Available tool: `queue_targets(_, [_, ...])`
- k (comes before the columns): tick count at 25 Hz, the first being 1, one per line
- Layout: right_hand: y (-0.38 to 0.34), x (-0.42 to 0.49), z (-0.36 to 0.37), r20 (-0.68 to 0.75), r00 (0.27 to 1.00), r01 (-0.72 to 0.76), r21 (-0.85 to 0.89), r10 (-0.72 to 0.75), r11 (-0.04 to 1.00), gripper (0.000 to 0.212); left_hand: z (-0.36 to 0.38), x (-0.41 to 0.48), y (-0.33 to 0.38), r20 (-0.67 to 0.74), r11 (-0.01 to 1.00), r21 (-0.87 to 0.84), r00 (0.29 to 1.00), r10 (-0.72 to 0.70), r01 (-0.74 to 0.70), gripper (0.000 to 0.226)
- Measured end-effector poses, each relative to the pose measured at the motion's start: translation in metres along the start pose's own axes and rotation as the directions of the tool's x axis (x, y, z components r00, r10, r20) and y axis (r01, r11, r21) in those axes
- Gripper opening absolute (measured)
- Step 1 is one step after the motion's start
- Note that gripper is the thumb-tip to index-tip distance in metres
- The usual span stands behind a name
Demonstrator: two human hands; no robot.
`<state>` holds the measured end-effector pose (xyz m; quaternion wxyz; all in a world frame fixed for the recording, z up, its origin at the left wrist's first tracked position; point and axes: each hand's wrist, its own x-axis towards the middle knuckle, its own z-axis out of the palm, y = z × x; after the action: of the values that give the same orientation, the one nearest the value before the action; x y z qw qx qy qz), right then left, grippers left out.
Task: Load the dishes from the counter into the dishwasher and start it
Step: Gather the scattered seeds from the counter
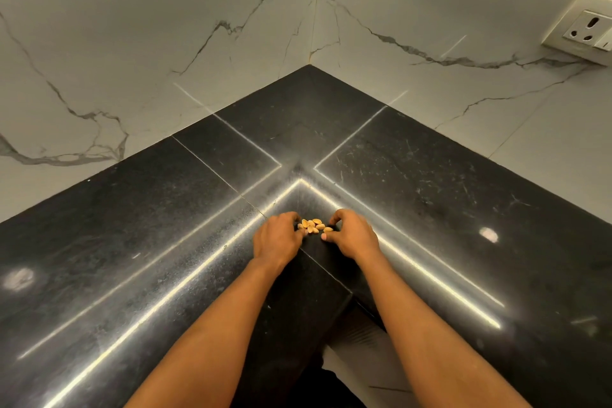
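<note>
Both hands (314, 237) cupped — around shells (313, 226)

black counter (430, 192) open all round, walls (165, 26) close the corner

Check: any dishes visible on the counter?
No: the black counter holds only a small pile of nut shells between the two hands.

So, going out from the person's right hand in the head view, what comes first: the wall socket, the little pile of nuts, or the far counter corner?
From the right hand:
1. Nuts, just left of its fingertips.
2. Counter corner, straight ahead.
3. Wall socket, far upper right.
</note>
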<state>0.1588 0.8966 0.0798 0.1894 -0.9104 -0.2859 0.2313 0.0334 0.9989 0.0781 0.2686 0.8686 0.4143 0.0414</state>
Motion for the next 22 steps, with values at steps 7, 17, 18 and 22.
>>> queue_targets(7, [-0.012,0.006,-0.001,0.030,1.000,0.001,-0.164,0.004,0.986,0.020,-0.001,0.012,0.011,0.093,0.959,0.263,0.992,0.081,-0.103,0.019])
queue_targets(17, [-0.021,-0.010,0.004,0.069,0.985,0.174,-0.406,-0.160,0.897,0.006,0.006,0.002,-0.001,0.184,0.778,0.510,0.930,0.318,-0.367,0.014])
queue_targets(18, [-0.020,-0.009,0.003,0.065,0.990,0.137,-0.352,-0.122,0.926,0.006,0.008,-0.001,-0.004,0.150,0.830,0.453,0.945,0.291,-0.327,0.012])
queue_targets(22, [-0.013,-0.004,0.011,0.046,0.998,0.060,-0.216,-0.051,0.974,0.013,0.010,-0.018,-0.011,-0.020,0.990,0.119,0.997,0.075,-0.072,0.016])
